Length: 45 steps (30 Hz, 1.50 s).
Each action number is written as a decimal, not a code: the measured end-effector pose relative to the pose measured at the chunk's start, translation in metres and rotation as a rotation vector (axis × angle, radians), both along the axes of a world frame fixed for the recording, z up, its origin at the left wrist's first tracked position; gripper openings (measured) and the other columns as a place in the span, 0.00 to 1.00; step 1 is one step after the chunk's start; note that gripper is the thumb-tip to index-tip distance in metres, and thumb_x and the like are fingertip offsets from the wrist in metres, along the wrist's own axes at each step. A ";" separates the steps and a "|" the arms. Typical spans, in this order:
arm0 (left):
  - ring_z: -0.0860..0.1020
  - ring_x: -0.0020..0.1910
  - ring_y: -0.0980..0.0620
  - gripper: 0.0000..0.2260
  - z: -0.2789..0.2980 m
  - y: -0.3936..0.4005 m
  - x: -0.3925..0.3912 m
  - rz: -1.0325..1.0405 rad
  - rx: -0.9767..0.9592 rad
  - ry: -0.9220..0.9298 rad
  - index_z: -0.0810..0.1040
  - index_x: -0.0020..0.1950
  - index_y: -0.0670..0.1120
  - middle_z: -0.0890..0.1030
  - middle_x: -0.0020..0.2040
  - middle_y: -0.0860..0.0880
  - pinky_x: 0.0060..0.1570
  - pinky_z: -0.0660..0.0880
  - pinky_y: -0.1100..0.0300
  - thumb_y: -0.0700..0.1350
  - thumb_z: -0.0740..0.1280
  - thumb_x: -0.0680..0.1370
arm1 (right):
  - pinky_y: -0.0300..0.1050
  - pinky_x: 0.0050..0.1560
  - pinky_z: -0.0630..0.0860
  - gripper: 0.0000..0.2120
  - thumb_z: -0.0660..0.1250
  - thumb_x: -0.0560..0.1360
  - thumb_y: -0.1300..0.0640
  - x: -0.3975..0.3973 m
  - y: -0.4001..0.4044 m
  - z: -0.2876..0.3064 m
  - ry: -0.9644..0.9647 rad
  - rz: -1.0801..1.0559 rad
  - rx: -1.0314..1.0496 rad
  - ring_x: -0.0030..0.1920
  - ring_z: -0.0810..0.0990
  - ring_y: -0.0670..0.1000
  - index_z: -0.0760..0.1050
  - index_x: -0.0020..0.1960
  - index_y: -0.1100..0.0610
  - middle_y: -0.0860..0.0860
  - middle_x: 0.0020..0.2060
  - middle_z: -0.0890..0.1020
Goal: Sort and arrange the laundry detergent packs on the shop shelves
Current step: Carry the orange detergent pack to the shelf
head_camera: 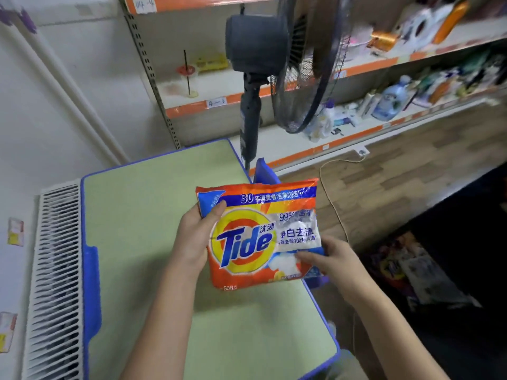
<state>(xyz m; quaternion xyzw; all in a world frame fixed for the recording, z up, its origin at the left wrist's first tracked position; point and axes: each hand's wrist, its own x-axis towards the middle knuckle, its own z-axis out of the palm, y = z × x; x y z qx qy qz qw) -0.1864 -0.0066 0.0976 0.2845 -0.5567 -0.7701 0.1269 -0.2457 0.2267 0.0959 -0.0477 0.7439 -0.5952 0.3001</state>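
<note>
Up front, the left hand [193, 237] grips the left edge of an orange Tide detergent pack [260, 234], thumb curled over the front near its upper left corner. The right hand [333, 260] pinches the pack's lower right corner, thumb pressed on the front and fingers hidden behind. Between both hands the pack is held face up, slightly tilted, above the pale green bench [142, 220] with its blue rim. Beyond it stands a dark pedestal fan [256, 45], and past that the shop shelves [356, 64] with orange edge strips carry blurred bottles. More packs [406, 267] lie on the floor at right.
</note>
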 end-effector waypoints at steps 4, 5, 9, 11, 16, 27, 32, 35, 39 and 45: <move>0.83 0.37 0.51 0.04 0.014 0.032 -0.030 -0.027 0.044 0.065 0.78 0.50 0.47 0.85 0.40 0.49 0.38 0.81 0.57 0.43 0.66 0.76 | 0.36 0.39 0.79 0.11 0.68 0.70 0.72 -0.014 0.039 0.020 0.049 -0.079 -0.069 0.40 0.84 0.47 0.80 0.49 0.60 0.51 0.41 0.86; 0.83 0.38 0.50 0.04 0.015 0.041 -0.038 -0.037 0.050 0.078 0.78 0.50 0.46 0.85 0.40 0.48 0.38 0.81 0.58 0.43 0.66 0.76 | 0.37 0.40 0.79 0.11 0.69 0.70 0.71 -0.018 0.049 0.022 0.071 -0.088 -0.058 0.41 0.84 0.48 0.80 0.49 0.59 0.51 0.42 0.86; 0.83 0.38 0.50 0.04 0.019 0.081 -0.070 -0.077 0.083 0.073 0.78 0.50 0.46 0.85 0.41 0.47 0.37 0.81 0.58 0.42 0.66 0.77 | 0.39 0.42 0.81 0.10 0.70 0.70 0.68 -0.043 0.091 0.020 0.082 -0.140 -0.051 0.42 0.85 0.50 0.80 0.48 0.57 0.51 0.42 0.86; 0.83 0.37 0.50 0.03 0.021 0.105 -0.091 -0.091 0.098 0.066 0.77 0.50 0.45 0.85 0.40 0.47 0.36 0.81 0.58 0.42 0.66 0.77 | 0.43 0.44 0.82 0.10 0.70 0.70 0.67 -0.059 0.113 0.018 0.065 -0.148 -0.059 0.43 0.85 0.52 0.80 0.48 0.56 0.52 0.43 0.86; 0.83 0.39 0.48 0.03 0.018 0.174 -0.150 -0.089 0.122 0.054 0.78 0.50 0.44 0.85 0.42 0.45 0.39 0.82 0.56 0.41 0.66 0.78 | 0.38 0.36 0.80 0.09 0.69 0.71 0.67 -0.116 0.180 0.011 0.004 -0.165 -0.091 0.40 0.85 0.51 0.80 0.47 0.57 0.53 0.41 0.86; 0.84 0.38 0.49 0.05 0.019 0.278 -0.300 -0.131 0.062 -0.029 0.78 0.47 0.46 0.85 0.40 0.47 0.43 0.81 0.52 0.47 0.68 0.76 | 0.53 0.51 0.80 0.07 0.71 0.71 0.62 -0.252 0.277 -0.001 -0.072 -0.308 -0.113 0.44 0.85 0.58 0.80 0.49 0.61 0.58 0.43 0.85; 0.84 0.39 0.48 0.06 0.022 0.274 -0.356 -0.104 -0.001 -0.020 0.79 0.46 0.46 0.85 0.40 0.47 0.46 0.79 0.50 0.48 0.69 0.76 | 0.35 0.33 0.79 0.04 0.69 0.73 0.62 -0.295 0.268 0.000 -0.050 -0.347 -0.135 0.36 0.85 0.47 0.79 0.48 0.57 0.50 0.38 0.85; 0.83 0.43 0.45 0.05 0.024 0.265 -0.393 -0.098 -0.016 -0.002 0.80 0.46 0.46 0.85 0.43 0.44 0.51 0.79 0.46 0.47 0.69 0.76 | 0.36 0.34 0.79 0.03 0.68 0.74 0.63 -0.325 0.257 -0.003 0.005 -0.366 -0.126 0.35 0.84 0.47 0.79 0.45 0.56 0.51 0.39 0.85; 0.83 0.45 0.44 0.08 0.022 0.252 -0.457 -0.141 -0.017 -0.022 0.80 0.47 0.46 0.85 0.45 0.44 0.52 0.79 0.45 0.50 0.70 0.75 | 0.43 0.40 0.80 0.05 0.68 0.74 0.66 -0.378 0.238 -0.011 0.039 -0.431 -0.151 0.40 0.84 0.54 0.80 0.46 0.58 0.55 0.41 0.85; 0.84 0.45 0.44 0.12 0.018 0.222 -0.590 -0.259 -0.036 -0.063 0.80 0.51 0.46 0.85 0.45 0.46 0.51 0.79 0.43 0.52 0.71 0.74 | 0.37 0.32 0.79 0.04 0.67 0.75 0.64 -0.486 0.206 -0.018 0.015 -0.533 -0.185 0.37 0.85 0.49 0.79 0.49 0.59 0.53 0.40 0.86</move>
